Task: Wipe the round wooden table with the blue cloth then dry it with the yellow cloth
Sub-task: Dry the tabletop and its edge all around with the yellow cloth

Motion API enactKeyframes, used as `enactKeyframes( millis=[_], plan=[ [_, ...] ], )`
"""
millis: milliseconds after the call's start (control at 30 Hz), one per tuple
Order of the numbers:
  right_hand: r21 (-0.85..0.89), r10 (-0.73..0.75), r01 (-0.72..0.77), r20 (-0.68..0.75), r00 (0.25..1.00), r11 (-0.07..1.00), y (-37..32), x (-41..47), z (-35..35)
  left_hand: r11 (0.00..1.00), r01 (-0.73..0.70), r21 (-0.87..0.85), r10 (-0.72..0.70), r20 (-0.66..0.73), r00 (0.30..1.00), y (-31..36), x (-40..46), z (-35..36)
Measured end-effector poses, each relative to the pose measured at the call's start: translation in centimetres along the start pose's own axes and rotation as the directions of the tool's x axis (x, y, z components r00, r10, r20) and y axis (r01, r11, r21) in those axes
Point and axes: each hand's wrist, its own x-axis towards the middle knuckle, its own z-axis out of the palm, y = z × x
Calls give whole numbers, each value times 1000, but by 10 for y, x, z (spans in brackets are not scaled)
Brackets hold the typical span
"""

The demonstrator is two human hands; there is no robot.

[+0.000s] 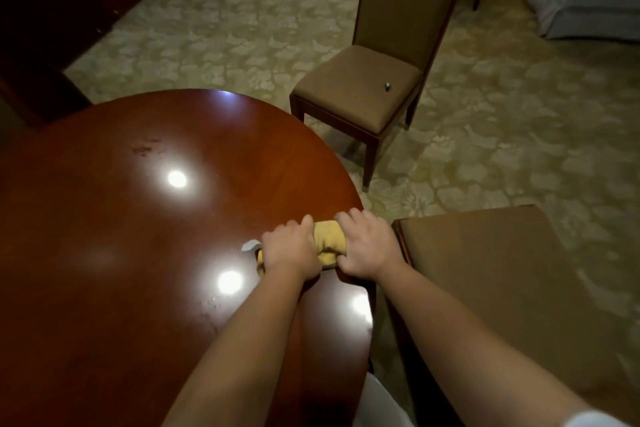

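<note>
Both bare forearms reach over the round dark-red wooden table (121,218) to its right edge, where the left hand (289,250) and the right hand (367,246) each curl around an end of the bunched yellow cloth (329,241), pressing it onto the table, probably so the wad stays compact for drying. No blue cloth shows.

A yellow cloth (329,242) lies on the glossy reddish-brown table (121,253); the carpet (225,31) shows a pale floral pattern.
</note>
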Motion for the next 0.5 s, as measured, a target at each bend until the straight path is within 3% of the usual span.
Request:
enactKeyframes(
  millis=[367, 500],
  plan=[
    [-18, -221, 222, 37, 974, 975, 42, 141, -20, 975, 218, -34, -217, 10, 976, -17, 109, -26],
    [-19, -240, 241, 36, 970, 970, 43, 165, -27, 966, 254, -45, -254, 5, 967, -25, 126, -30]
  ],
)
